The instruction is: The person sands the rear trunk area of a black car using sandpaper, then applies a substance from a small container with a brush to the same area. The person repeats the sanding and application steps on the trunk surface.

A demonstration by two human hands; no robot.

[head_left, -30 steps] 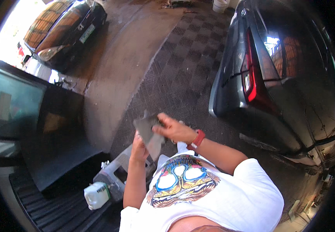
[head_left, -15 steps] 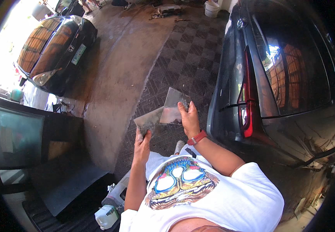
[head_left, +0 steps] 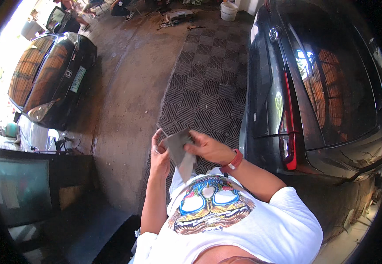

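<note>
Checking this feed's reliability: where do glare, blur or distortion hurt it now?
Head view throughout: glare whites out the upper left, beside the black car; reflections streak the rear window at right; edges bend near the picture's dark rim; the grey sheets between left hand and right hand look slightly smeared.

The flat, square-cornered grey sheet [head_left: 176, 147] is darker above, paler below. The white short-sleeved T-shirt [head_left: 270, 226] carries a blue, gold, brown and pink print with white ovals; the strap-like wristband [head_left: 236, 159] is red. The ridged floor mat [head_left: 210, 75] is chequered in dark greys. The glossy black car at the left [head_left: 54, 77] mirrors orange-brown slats; the long, narrow tail lamp [head_left: 290, 127] is red.
</note>
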